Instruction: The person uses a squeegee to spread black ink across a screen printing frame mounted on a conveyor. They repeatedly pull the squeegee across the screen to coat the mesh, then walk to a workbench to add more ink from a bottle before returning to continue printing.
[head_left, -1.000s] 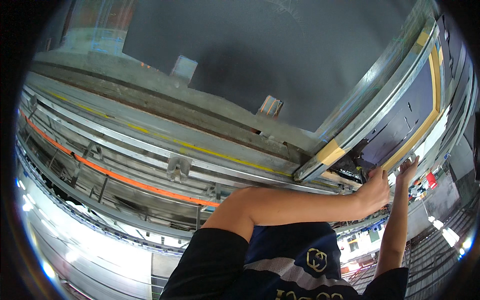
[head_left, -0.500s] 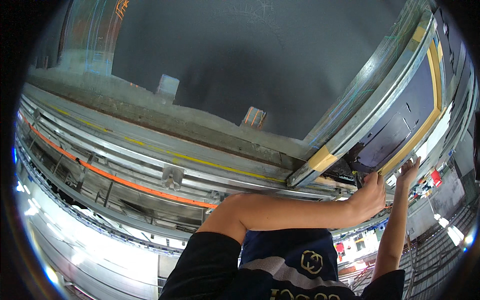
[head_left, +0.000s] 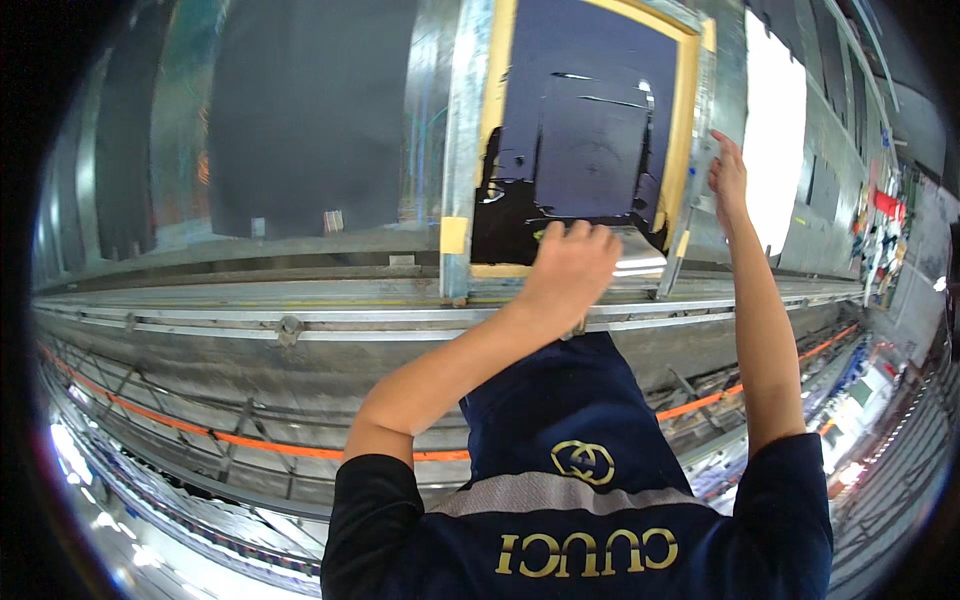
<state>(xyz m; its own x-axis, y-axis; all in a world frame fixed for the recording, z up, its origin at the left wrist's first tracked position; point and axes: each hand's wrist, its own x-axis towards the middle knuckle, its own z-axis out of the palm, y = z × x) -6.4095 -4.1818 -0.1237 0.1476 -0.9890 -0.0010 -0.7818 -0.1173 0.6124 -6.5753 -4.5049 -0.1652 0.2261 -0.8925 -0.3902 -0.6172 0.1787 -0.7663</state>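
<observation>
A screen printing frame (head_left: 455,150) with metal rails stands before me. Yellow tape edges its dark purple mesh (head_left: 590,150). Black ink (head_left: 497,230) pools at the mesh's near end, with streaks along a rectangle in the middle. My left hand (head_left: 575,262) is closed on a squeegee at that near end; its shiny metal blade (head_left: 640,252) shows to the right of my fingers. Beside the frame's right rail is my right hand (head_left: 730,175), fingers stretched out and nothing in them. I cannot tell whether it touches the rail.
To the left, dark grey fabric panels (head_left: 310,120) lie on the long table. A white panel (head_left: 775,130) lies right of the frame. A metal rail (head_left: 370,325) runs along the table's near edge, and an orange bar (head_left: 270,440) passes lower down.
My view has swung right, bringing the frame to the middle. My left hand stays on the squeegee at the near end. My right hand is now farther up beside the right rail.
</observation>
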